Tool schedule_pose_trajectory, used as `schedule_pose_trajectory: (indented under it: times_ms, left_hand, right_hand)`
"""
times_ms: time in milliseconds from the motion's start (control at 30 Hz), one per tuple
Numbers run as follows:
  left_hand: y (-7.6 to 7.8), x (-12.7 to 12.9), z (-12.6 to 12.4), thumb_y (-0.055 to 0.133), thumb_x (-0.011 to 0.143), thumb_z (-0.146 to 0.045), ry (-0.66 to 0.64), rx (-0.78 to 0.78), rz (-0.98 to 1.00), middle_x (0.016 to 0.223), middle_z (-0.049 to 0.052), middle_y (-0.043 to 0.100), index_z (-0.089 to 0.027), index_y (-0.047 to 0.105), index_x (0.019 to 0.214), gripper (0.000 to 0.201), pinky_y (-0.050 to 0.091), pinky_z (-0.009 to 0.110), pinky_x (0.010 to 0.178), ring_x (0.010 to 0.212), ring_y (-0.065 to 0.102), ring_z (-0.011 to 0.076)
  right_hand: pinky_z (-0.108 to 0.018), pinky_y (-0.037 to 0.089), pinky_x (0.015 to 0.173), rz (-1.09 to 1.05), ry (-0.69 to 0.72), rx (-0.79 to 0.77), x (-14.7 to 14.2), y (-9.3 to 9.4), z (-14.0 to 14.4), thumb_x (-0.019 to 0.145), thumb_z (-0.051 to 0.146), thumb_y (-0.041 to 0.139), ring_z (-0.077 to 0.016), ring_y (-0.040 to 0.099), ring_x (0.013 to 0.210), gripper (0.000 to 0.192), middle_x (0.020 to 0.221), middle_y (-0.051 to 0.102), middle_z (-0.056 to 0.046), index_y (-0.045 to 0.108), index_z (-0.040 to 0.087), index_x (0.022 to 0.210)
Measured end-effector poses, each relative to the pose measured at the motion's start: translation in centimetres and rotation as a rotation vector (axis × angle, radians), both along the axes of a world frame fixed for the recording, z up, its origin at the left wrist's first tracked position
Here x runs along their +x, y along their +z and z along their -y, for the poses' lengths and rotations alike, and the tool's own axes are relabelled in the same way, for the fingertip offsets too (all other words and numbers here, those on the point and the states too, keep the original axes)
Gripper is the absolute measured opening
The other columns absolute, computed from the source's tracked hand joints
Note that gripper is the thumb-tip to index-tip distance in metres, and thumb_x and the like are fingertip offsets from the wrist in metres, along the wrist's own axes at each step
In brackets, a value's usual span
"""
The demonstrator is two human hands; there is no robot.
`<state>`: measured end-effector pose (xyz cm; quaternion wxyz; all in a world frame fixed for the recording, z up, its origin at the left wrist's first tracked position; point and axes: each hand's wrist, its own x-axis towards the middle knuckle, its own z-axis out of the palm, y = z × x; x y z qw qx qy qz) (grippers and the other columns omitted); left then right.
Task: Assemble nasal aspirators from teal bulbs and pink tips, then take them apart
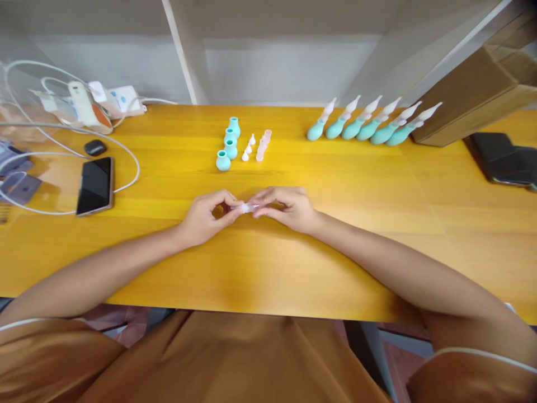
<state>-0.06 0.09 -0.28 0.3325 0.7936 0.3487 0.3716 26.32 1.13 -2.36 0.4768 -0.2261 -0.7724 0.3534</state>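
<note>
Over the desk (293, 274), a small translucent piece (248, 207) is pinched between the left hand (210, 215) and the right hand (289, 208), each nearly closed upon it. Beyond are ranged four turquoise pots (224, 162), smooth, round-bellied, open-necked; white tips (245, 157), tapered; pink tubes (260, 150), translucent. At right, six turquoise bottles (314, 130) are aligned, topped by pale, pointed spouts (351, 105).

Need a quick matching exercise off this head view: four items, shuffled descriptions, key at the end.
1. Open teal bulbs
2. Tipped teal bulbs
3. Translucent piece
4. Cardboard box

A. Brown, back right
B. Between left hand and right hand
C. Six in a row
D. Group of four

Pairs: 1-D, 2-C, 3-B, 4-A
</note>
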Motion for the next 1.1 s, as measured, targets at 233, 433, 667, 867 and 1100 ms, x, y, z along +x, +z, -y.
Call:
schedule_pose_trajectory:
  times_ms: [233,433,667,867,1100]
  left_hand:
    - [-0.63,-0.23,-0.13,0.079,0.1,-0.05,-0.009,-0.144,0.073,0.099,0.008,0.084,-0.022,0.077,0.097,0.029,0.065,0.034,0.081,0.09,0.08,0.0198]
    - [-0.45,0.08,-0.22,0.082,0.096,-0.054,-0.034,-0.235,0.163,0.091,0.007,0.083,-0.021,0.076,0.093,0.034,0.066,0.035,0.08,0.086,0.08,0.0198]
    - [-0.4,0.19,-0.29,0.084,0.095,-0.055,-0.05,-0.236,0.182,0.093,0.007,0.083,-0.021,0.078,0.092,0.035,0.066,0.036,0.083,0.088,0.079,0.0198]
    - [-0.62,-0.04,-0.3,0.086,0.093,-0.053,-0.074,-0.264,0.197,0.093,0.007,0.084,-0.02,0.08,0.093,0.033,0.065,0.034,0.084,0.088,0.08,0.0192]
    - [-0.65,-0.55,0.28,0.08,0.1,-0.047,-0.017,-0.127,0.049,0.099,0.006,0.084,-0.021,0.079,0.096,0.027,0.062,0.033,0.087,0.093,0.08,0.0193]
  right_hand:
    - [-0.041,0.072,0.098,0.074,-0.023,0.196,0.2,0.31,0.65,0.097,0.024,0.086,-0.0246,0.085,0.109,0.016,0.118,0.086,-0.008,0.082,0.025,0.113]
    - [-0.039,0.074,0.096,0.133,-0.059,0.437,0.39,0.06,0.45,0.1,0.022,0.083,-0.0247,0.085,0.111,0.019,0.121,0.085,-0.01,0.08,0.024,0.118]
    - [-0.037,0.074,0.093,0.14,-0.065,0.433,0.37,0.21,0.5,0.1,0.024,0.082,-0.0237,0.085,0.109,0.015,0.12,0.086,-0.009,0.08,0.024,0.115]
    - [-0.032,0.073,0.097,0.092,-0.043,0.466,0.22,0.44,0.67,0.098,0.018,0.084,-0.0211,0.085,0.109,0.024,0.118,0.086,-0.011,0.078,0.019,0.121]
    - [-0.03,0.072,0.096,0.1,-0.047,0.456,0.02,0.39,0.77,0.099,0.019,0.083,-0.0202,0.086,0.107,0.021,0.116,0.086,-0.01,0.078,0.019,0.12]
